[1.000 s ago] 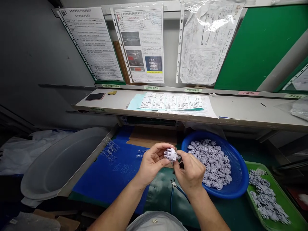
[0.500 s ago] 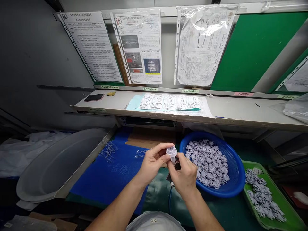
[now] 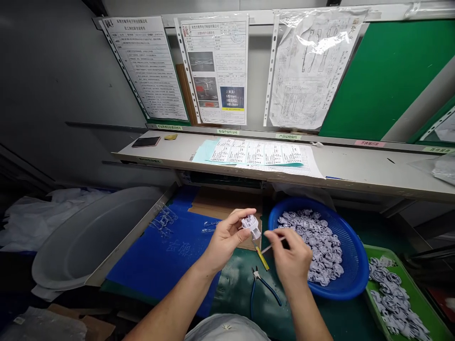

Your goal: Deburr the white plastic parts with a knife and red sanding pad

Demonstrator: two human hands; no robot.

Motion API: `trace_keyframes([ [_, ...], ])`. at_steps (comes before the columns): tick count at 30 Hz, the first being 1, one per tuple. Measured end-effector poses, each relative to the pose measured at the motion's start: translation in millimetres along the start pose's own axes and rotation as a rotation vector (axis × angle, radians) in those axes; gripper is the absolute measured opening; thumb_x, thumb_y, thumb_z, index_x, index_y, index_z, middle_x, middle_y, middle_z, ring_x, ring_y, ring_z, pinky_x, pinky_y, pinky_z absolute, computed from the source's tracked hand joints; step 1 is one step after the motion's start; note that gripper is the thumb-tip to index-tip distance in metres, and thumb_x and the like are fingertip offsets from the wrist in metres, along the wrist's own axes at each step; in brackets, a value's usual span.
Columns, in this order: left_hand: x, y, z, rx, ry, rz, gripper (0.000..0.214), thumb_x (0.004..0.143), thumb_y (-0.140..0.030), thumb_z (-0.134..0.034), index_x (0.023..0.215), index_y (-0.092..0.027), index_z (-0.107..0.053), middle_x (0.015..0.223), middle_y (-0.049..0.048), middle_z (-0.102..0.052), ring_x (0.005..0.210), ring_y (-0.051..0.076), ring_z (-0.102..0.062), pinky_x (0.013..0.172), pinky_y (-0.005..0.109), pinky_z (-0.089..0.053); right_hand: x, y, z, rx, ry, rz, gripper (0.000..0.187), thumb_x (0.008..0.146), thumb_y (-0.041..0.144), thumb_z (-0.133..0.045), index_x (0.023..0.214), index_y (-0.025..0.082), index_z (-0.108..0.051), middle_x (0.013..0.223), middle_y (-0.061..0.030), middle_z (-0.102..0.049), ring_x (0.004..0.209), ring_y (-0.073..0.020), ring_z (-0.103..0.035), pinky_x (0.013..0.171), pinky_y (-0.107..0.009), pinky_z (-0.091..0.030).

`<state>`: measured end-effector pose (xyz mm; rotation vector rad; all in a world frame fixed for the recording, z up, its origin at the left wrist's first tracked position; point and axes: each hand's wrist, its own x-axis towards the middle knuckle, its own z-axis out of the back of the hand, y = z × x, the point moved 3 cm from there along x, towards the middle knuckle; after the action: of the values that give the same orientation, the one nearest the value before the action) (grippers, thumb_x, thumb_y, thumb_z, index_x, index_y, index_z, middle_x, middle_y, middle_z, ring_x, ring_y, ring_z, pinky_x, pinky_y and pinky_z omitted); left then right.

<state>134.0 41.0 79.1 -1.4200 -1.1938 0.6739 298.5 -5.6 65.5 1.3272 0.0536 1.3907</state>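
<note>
My left hand (image 3: 227, 237) pinches a small white round plastic part (image 3: 250, 226) between thumb and fingers, tilted, with its slotted side showing. To the right of that part, and apart from it, my right hand (image 3: 293, 258) is closed with thumb and forefinger together. A thin pale strip (image 3: 269, 247) sticks out of its grip; its kind I cannot make out. Below the part lies a tool with a yellow handle (image 3: 262, 259). Cutting pliers with blue handles (image 3: 256, 274) rest on the green mat, jaws pointing away from me.
A blue basket (image 3: 360, 270) full of similar white parts stands on the right, beside a green tray (image 3: 373, 308) holding more. Clear plastic pieces (image 3: 163, 220) lie on the blue sheet (image 3: 142, 270). Behind runs a shelf (image 3: 355, 170) with papers; a big grey tub (image 3: 46, 255) is at left.
My right hand has drawn away from the white part to the right, a thin pale strip now showing in it. The pliers and the yellow handle have come into sight. The view has shifted slightly.
</note>
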Motion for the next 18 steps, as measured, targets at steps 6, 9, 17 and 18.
trace_keyframes([
  [6,0,3,-3.0,0.034,0.061,0.028,0.036,0.082,-0.025,-0.074,0.117,-0.021,-0.070,0.116,0.0104,-0.066,0.104,0.025,-0.061,0.086,0.032,-0.051,22,4,2,0.000,-0.267,-0.037,0.023,0.090,0.037,-0.066,0.074,0.020,-0.066,0.069,-0.0021,-0.064,0.066,-0.0162,-0.056,0.064,-0.029,-0.042],
  [9,2,1,-2.4,0.075,0.097,-0.026,0.036,0.082,-0.024,-0.073,0.118,-0.023,-0.070,0.117,0.0100,-0.065,0.107,0.026,-0.061,0.089,0.033,-0.051,27,16,-7,-0.005,-0.220,0.052,0.021,0.090,0.034,-0.067,0.074,0.020,-0.066,0.070,-0.0018,-0.065,0.068,-0.0161,-0.055,0.066,-0.029,-0.042],
  [17,9,-4,12.7,0.148,0.063,-0.066,0.036,0.084,-0.023,-0.070,0.121,-0.024,-0.070,0.117,0.0102,-0.066,0.109,0.026,-0.061,0.093,0.036,-0.050,29,9,2,0.198,0.428,0.029,0.016,0.098,0.027,-0.050,0.101,0.022,-0.065,0.092,-0.0027,-0.068,0.085,-0.0162,-0.063,0.070,-0.027,-0.049],
  [18,9,-5,12.3,0.163,0.077,-0.067,0.036,0.085,-0.023,-0.070,0.121,-0.024,-0.070,0.117,0.0104,-0.066,0.108,0.026,-0.061,0.092,0.036,-0.050,30,10,4,0.149,0.431,0.073,0.016,0.098,0.024,-0.049,0.101,0.022,-0.065,0.092,-0.0031,-0.068,0.086,-0.0167,-0.062,0.072,-0.028,-0.048],
])
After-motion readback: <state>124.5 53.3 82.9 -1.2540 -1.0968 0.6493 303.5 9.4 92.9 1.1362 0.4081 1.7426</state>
